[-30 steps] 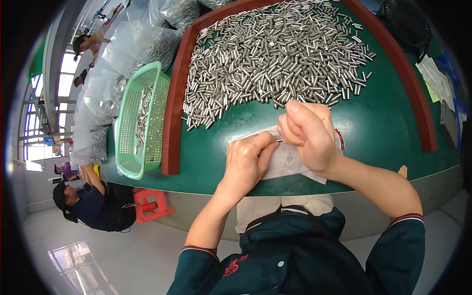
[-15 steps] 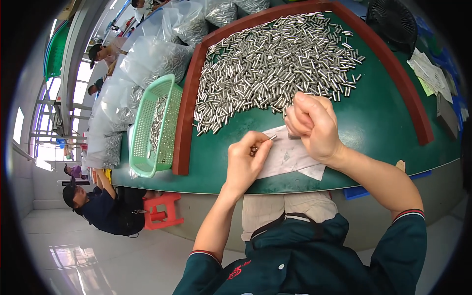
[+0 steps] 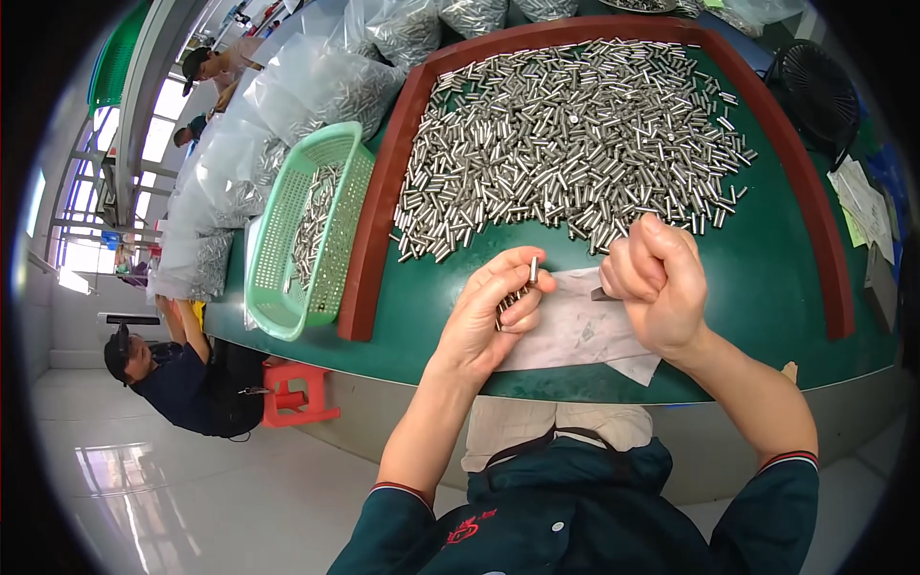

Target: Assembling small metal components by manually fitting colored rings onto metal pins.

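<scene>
My left hand [image 3: 474,321] is closed around several short metal pins [image 3: 508,305] lying along its curled fingers. One shiny pin [image 3: 534,269] stands nearly upright between its thumb and fingertips. To the right, my right hand [image 3: 661,287] is curled into a fist. The end of a dark grey block [image 3: 601,295] pokes out below its fingers, the rest hidden. Both hands hover over a pale, stained cloth [image 3: 565,337] on the green tabletop [image 3: 757,297]. Just beyond them spreads a wide heap of loose metal pins [image 3: 565,144].
A dark red wooden rim [image 3: 367,259] borders the heap. Left of it stands a light green plastic basket [image 3: 278,309] with pins inside, beside clear bags [image 3: 287,105] of pins. A black fan [image 3: 815,91] and papers [image 3: 862,206] are at right. Another person [image 3: 182,369] sits at left.
My left hand has turned its palm upward, showing several pins in its fingers, and its top pin now points up. My right hand stays closed. The whole view has shifted slightly.
</scene>
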### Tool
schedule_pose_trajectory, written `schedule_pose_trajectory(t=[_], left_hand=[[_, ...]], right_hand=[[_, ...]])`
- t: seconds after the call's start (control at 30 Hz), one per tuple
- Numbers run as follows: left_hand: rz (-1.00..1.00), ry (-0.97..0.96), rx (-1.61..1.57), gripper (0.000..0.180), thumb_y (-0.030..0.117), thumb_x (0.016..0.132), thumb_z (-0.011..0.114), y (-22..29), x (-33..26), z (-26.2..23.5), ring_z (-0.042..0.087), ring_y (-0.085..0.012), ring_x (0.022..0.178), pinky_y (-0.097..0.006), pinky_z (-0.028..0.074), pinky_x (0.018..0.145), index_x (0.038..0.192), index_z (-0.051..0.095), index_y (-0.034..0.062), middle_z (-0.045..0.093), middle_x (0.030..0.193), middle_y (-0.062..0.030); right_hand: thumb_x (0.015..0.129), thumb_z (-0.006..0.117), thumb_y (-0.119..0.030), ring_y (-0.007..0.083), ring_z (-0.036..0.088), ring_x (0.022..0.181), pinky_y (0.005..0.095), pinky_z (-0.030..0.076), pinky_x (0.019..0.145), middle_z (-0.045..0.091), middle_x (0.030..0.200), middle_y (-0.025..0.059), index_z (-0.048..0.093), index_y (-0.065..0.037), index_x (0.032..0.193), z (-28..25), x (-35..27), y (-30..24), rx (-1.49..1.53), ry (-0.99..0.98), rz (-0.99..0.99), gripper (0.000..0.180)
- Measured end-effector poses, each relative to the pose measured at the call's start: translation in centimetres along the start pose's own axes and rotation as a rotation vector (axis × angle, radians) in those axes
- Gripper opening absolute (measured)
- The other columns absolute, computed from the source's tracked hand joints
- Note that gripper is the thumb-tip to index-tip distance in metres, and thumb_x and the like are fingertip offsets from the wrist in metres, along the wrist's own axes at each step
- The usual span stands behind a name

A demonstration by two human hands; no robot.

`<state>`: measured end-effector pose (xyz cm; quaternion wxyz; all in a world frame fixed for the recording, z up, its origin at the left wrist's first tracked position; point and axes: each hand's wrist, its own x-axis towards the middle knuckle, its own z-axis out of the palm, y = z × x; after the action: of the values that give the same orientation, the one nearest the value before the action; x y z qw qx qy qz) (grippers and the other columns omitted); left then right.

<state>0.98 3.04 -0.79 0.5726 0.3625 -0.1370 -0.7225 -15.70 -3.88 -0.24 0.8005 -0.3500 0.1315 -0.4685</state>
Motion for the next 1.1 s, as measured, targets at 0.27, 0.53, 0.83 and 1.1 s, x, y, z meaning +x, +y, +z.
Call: schedule_pose_trajectory(t=[0.27,0.53,0.83,1.1], left_hand=[[0.019,0.018,0.037,0.019,0.010,0.086,0.043,-0.1,0.1,0.4,0.030,-0.0033,0.042,-0.016,0.024,0.038,0.101,0.051,0.0007,0.057,0.077,-0.0106],[0.513,0.143,0.354,0.019,0.020,0.090,0.040,4.8,-3.7,-0.1,0.025,-0.0024,0.044,-0.017,0.020,0.039,0.090,0.049,0.0033,0.035,0.058,0.0033],[0.822,0.823,1.608,0.038,0.030,0.088,0.041,17.5,-5.8,-6.7,0.049,-0.0201,0.090,-0.030,0.037,0.078,0.106,0.048,-0.0020,0.052,0.095,-0.0142],[1.272,0.484,1.755,0.012,0.003,0.070,0.061,10.0,-2.8,-0.1,0.051,-0.0242,0.076,-0.034,0.037,0.073,0.080,0.057,0.0021,0.055,0.078,-0.0093]], right_hand=[[0.087,0.035,-0.021,0.0074,0.018,0.039,0.0239,0.017,0.040,0.025,0.040,-0.0018,0.025,-0.011,0.048,-0.1,0.2,0.3,0.013,0.014,0.028,0.042],[0.087,0.035,-0.021,0.0080,0.017,0.039,0.0245,0.017,0.040,0.025,0.040,-0.0015,0.024,-0.012,0.048,0.2,0.3,0.4,0.019,0.034,0.044,0.042],[0.087,0.035,-0.023,0.0080,0.016,0.038,0.0247,0.017,0.039,0.023,0.039,-0.0025,0.024,-0.012,0.047,0.5,-0.1,0.2,0.001,0.053,0.034,0.043],[0.087,0.035,-0.022,0.0084,0.016,0.038,0.0250,0.017,0.039,0.024,0.039,-0.0009,0.025,-0.011,0.047,0.2,0.1,-0.7,-0.024,0.089,-0.008,0.043]])
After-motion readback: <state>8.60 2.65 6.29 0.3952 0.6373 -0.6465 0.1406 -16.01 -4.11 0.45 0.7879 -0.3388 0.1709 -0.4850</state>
